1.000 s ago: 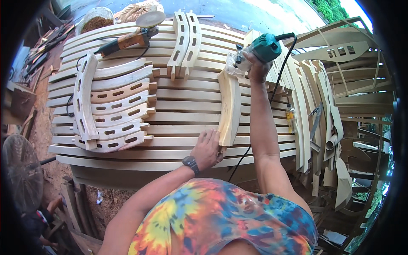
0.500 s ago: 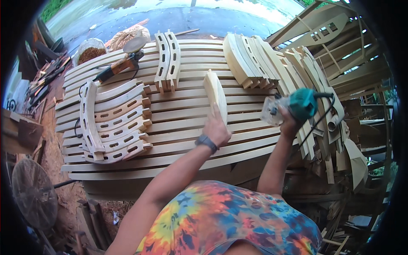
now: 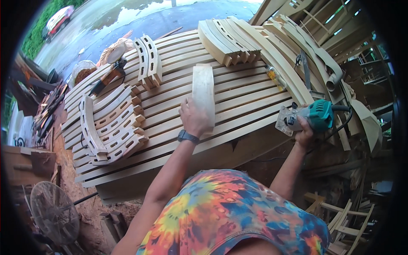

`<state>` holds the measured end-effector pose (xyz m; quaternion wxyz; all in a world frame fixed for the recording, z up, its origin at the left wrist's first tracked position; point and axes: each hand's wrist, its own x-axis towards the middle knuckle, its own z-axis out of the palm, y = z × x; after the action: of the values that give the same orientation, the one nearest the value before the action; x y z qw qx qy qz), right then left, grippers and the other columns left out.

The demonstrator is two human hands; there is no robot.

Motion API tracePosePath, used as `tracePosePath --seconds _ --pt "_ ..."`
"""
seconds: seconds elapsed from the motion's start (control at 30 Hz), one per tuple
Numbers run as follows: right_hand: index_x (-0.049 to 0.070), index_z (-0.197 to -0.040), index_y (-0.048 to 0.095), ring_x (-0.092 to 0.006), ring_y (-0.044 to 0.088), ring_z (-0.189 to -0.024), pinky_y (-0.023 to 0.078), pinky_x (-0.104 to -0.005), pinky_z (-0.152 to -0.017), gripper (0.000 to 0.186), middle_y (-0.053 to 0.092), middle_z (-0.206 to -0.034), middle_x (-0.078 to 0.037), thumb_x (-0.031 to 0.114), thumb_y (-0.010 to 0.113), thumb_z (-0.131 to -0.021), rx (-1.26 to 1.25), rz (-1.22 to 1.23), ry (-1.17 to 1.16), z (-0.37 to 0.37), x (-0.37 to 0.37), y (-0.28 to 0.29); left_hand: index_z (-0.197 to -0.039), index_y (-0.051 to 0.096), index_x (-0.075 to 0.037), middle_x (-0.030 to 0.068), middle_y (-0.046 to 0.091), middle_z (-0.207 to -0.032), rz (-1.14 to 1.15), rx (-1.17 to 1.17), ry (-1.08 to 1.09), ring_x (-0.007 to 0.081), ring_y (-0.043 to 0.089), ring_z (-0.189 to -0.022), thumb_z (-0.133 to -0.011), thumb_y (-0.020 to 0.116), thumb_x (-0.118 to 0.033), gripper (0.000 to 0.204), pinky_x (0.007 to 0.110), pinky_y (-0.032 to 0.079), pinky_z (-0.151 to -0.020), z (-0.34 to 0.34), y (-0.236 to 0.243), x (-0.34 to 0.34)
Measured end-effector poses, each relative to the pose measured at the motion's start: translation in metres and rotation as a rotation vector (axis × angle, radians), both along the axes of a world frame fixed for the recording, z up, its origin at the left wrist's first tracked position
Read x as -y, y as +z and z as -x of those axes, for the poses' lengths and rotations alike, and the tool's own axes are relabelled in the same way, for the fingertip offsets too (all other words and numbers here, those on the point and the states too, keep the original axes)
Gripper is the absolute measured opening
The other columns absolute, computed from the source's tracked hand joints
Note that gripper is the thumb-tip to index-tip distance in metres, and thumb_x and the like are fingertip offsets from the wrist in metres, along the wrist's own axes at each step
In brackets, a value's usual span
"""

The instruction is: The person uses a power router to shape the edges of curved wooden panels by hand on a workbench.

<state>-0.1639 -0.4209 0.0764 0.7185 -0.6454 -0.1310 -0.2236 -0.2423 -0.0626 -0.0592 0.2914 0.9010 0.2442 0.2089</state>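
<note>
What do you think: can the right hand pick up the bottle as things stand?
Probably not: the right hand holds the green power tool, so it does not look free. Nothing seems to cover the bottle, though.

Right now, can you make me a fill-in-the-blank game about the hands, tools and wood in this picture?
The teal power tool with a clear base is gripped by the person's ____.
The left hand touches a pale, curved piece made of ____.
Around that hand's wrist is a dark ____.
The orange-and-black grinder with a round disc lies to the ____ of two slotted, curved wooden pieces.

Missing words: right hand; wood; watch; left.
</note>
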Motion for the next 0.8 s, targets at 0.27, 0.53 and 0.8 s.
tracePosePath --seconds 0.27,0.53,0.8 --pt "0.005 -0.135 0.054 -0.0275 0.06 -0.114 0.045 -0.0425 -0.107 0.069 0.063 -0.118 -0.012 0.003 0.071 -0.068 0.006 -0.02 0.021 0.029 -0.015 0.014 -0.153 0.035 0.0 0.0278 0.048 -0.14 -0.072 -0.22 0.092 0.0406 0.057 -0.115 -0.074 0.084 -0.026 0.096 0.052 0.051 -0.097 -0.012 0.031 0.019" --pt "0.003 -0.131 0.056 -0.0274 0.062 -0.114 0.048 -0.0429 -0.105 0.067 0.063 -0.121 -0.013 0.001 0.072 -0.067 -0.049 -0.047 0.025 0.034 0.007 0.0 -0.121 0.064 0.003 0.0091 0.068 -0.094 1.046 0.0 -0.138 0.0192 0.066 -0.082 -0.076 0.067 0.002 0.045 0.036 0.056 -0.076 -0.024 0.049 -0.039" --pt "0.002 -0.134 0.055 -0.0281 0.062 -0.114 0.048 -0.0434 -0.105 0.071 0.064 -0.121 -0.014 -0.003 0.073 -0.065 -0.023 -0.094 0.032 0.032 0.013 0.0 -0.12 0.059 0.005 0.0281 0.071 -0.111 0.114 -0.447 -0.136 0.0394 0.071 -0.101 -0.077 0.08 -0.026 0.057 0.046 0.056 -0.092 -0.072 0.09 -0.055"
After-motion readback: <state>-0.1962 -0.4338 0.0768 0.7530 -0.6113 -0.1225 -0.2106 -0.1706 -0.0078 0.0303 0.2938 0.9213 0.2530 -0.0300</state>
